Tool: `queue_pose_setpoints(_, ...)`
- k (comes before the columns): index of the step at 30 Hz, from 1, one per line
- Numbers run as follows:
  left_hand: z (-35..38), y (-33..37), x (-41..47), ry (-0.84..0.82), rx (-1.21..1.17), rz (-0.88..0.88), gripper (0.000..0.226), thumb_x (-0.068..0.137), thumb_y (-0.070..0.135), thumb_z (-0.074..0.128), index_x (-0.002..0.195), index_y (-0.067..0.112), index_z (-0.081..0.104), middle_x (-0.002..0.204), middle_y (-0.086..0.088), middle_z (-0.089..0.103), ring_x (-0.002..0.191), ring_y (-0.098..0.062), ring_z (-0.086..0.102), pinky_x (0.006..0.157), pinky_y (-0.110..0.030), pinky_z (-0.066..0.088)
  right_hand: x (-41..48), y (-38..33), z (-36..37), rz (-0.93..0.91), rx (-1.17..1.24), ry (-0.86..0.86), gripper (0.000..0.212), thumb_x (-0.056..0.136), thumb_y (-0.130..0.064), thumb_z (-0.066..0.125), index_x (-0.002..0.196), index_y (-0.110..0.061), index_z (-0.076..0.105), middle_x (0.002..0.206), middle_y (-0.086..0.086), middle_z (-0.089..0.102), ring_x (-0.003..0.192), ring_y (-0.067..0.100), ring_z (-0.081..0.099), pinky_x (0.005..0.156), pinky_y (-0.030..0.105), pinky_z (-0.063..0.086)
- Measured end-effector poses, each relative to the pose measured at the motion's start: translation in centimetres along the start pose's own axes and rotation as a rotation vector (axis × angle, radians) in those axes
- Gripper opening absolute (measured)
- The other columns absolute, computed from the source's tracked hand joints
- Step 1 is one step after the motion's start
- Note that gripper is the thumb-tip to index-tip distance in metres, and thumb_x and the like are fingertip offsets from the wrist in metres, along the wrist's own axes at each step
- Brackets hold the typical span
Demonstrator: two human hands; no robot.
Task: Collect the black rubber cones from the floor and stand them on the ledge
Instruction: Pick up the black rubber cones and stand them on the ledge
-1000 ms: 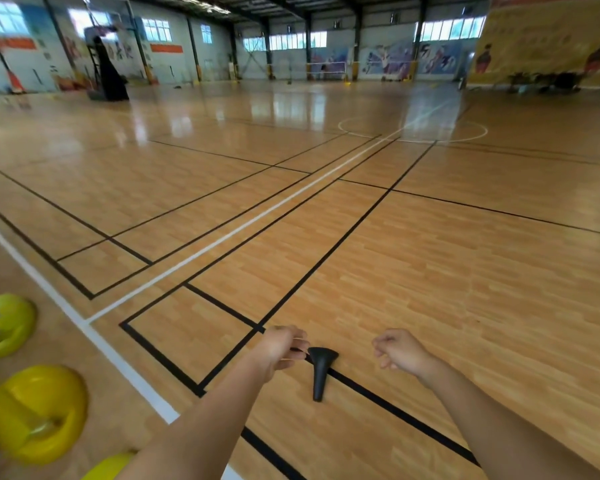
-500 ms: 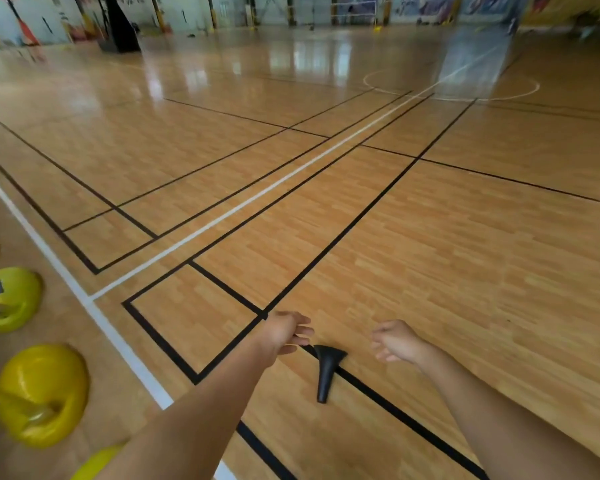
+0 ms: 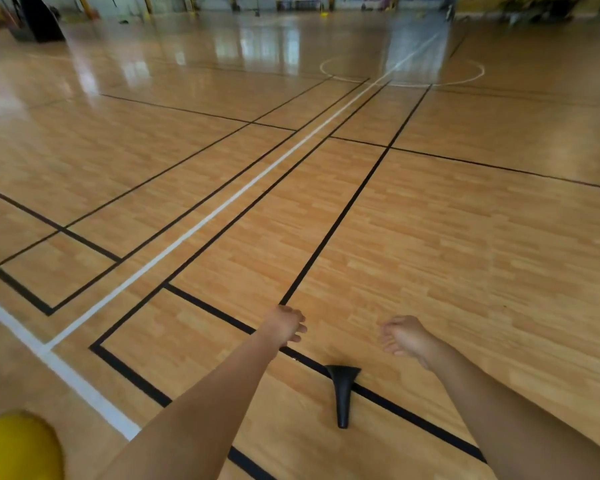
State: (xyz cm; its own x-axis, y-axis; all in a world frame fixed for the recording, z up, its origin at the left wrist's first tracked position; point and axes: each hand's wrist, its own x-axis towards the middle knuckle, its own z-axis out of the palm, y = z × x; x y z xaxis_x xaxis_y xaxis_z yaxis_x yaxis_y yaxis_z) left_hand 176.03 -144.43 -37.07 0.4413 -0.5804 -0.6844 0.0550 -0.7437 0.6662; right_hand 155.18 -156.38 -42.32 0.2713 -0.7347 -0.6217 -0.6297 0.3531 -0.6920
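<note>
Head view: black rubber cone (image 3: 342,393) lies on its side on the floor (image 3: 465,254); beyond it, left hand (image 3: 286,323) and right hand (image 3: 404,336) hang loosely curled, empty.

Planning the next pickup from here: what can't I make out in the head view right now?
- Ledge: nowhere in the head view, outside the frame.
- Yellow rounded object: cut off by the left and bottom edges, blurred.
- Black rubber cone lying on the floor: its wide open end faces away.
- Left hand, right hand: palms face down, hidden.
- Dark stand at the far wall: cut by the top edge, blurred.
</note>
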Motion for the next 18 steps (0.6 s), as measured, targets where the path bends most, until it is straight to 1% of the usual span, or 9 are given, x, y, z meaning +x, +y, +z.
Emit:
queue_pose_setpoints(1,-1.0,0.3,0.7,0.015,0.022,0.003,0.03,0.101,0.015,0.041,0.124,0.005,0.058,0.115,-0.01,0.068,0.063,-0.011,0.058,0.052,-0.021,0.04,0.2,-0.7,0.9,0.01,0.004,-0.007,0.032,0.096,-0.021,0.056,0.123,-0.004,0.058,0.094,0.009,0.068,0.082,0.022,0.067,0.078,0.031,0.052)
queue_pose_setpoints(2,-2.1,0.6,1.6,0.014,0.046,0.008,0.031,0.101,0.013,0.041,0.125,0.003,0.058,0.116,-0.011,0.067,0.06,-0.011,0.056,0.047,-0.019,0.037,0.5,-1.3,2.0,0.022,0.024,-0.004,0.036,0.096,-0.022,0.056,0.126,-0.004,0.055,0.093,0.008,0.068,0.081,0.021,0.067,0.073,0.029,0.052)
queue_pose_setpoints(3,-2.8,0.7,2.3,0.015,0.053,0.01,0.031,0.1,0.013,0.041,0.123,0.003,0.059,0.113,-0.011,0.068,0.058,-0.011,0.055,0.046,-0.019,0.035,0.6,-1.8,2.9,0.027,0.04,-0.004,0.039,0.095,-0.022,0.056,0.13,-0.004,0.052,0.092,0.008,0.067,0.079,0.02,0.066,0.068,0.026,0.051)
queue_pose_setpoints(5,-3.8,1.0,3.5,0.003,0.057,0.007,0.03,0.099,0.013,0.044,0.121,0.002,0.061,0.101,-0.009,0.069,0.059,-0.012,0.056,0.05,-0.021,0.037,0.7,-2.4,4.2,0.039,0.066,-0.007,0.043,0.095,-0.022,0.056,0.134,-0.005,0.048,0.093,0.007,0.066,0.076,0.019,0.065,0.064,0.025,0.05)
queue_pose_setpoints(7,-4.5,1.5,4.3,-0.032,0.063,0.013,0.029,0.098,0.015,0.046,0.119,0.003,0.061,0.093,-0.006,0.068,0.067,-0.014,0.06,0.06,-0.025,0.042,1.0,-2.7,4.7,0.072,0.066,-0.009,0.041,0.096,-0.022,0.055,0.132,-0.005,0.05,0.098,0.009,0.067,0.078,0.02,0.066,0.067,0.027,0.051)
queue_pose_setpoints(9,-4.9,2.1,5.2,-0.081,0.084,0.04,0.027,0.098,0.018,0.047,0.118,0.005,0.061,0.093,-0.005,0.069,0.075,-0.016,0.063,0.074,-0.031,0.046,1.4,-2.7,4.8,0.105,0.069,0.009,0.038,0.096,-0.022,0.054,0.129,-0.004,0.052,0.103,0.012,0.066,0.081,0.022,0.067,0.068,0.029,0.052)
queue_pose_setpoints(11,-5.1,2.9,6.4,-0.117,0.119,0.072,0.025,0.098,0.02,0.048,0.116,0.008,0.061,0.094,-0.004,0.069,0.078,-0.017,0.064,0.081,-0.034,0.045,2.0,-2.7,4.5,0.125,0.099,0.039,0.035,0.096,-0.022,0.054,0.126,-0.003,0.053,0.103,0.012,0.066,0.081,0.022,0.067,0.066,0.029,0.053)
queue_pose_setpoints(15,-4.8,4.8,9.4,-0.145,0.167,0.102,0.022,0.097,0.022,0.05,0.108,0.011,0.065,0.092,-0.003,0.071,0.08,-0.018,0.066,0.078,-0.034,0.046,3.7,-2.0,3.8,0.166,0.167,0.107,0.031,0.093,-0.022,0.056,0.116,-0.001,0.057,0.095,0.012,0.068,0.069,0.023,0.066,0.064,0.03,0.052)
queue_pose_setpoints(18,-4.3,6.0,12.3,-0.147,0.256,0.087,0.019,0.097,0.019,0.05,0.104,0.012,0.065,0.09,-0.002,0.072,0.077,-0.018,0.067,0.071,-0.033,0.045,5.7,-0.7,3.4,0.231,0.245,0.166,0.028,0.091,-0.023,0.057,0.105,0.001,0.063,0.089,0.013,0.07,0.057,0.021,0.06,0.057,0.027,0.047)
